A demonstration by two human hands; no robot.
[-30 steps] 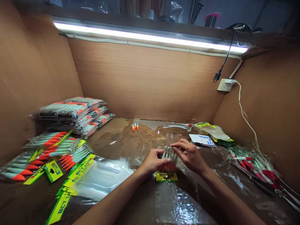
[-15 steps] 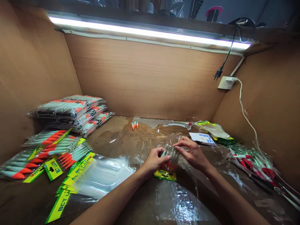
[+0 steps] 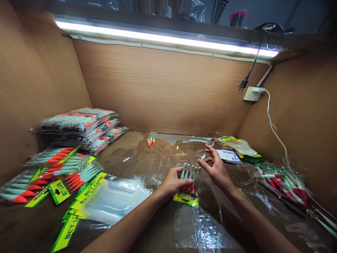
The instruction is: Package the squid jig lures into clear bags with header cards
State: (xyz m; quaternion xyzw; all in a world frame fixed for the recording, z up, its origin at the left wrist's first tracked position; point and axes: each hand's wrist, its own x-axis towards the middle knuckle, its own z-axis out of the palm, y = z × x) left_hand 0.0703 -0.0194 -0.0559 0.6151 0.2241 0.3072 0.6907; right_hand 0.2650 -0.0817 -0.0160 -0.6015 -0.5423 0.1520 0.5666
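The lures (image 3: 190,177) stand in a row near the front middle of the worktop (image 3: 163,225), metal fittings up and red-orange tips down. A yellow-and-green header (image 3: 185,199) printed BCT LURE lies just below the tips, its lettering upside down. Whether the lures sit fully inside clear film is hard to tell.

The left hand (image 3: 174,181) grips the row at its left side, fingers closed on it with the thumb across the front. The right hand (image 3: 217,170) is open and holds nothing, its fingers spread and slightly curled, just beyond the right end of the row and apart from it.

Left of the left hand, clear bags (image 3: 119,200) with the same yellow headers lie fanned out. Farther left are filled packs (image 3: 59,161) of pale lures with orange tips, and behind these rises a stack (image 3: 79,124) of larger clear packs.

Three loose lures (image 3: 151,141) lie near the back wall (image 3: 168,91). On the right are a white card (image 3: 228,156) with blue handwriting, more bags (image 3: 240,147) behind it, and a heap (image 3: 285,182) of red-and-white lures. Above, a lit tube lamp (image 3: 168,38) spans the wall; a black plug (image 3: 243,84) hangs beside a white socket (image 3: 253,93).
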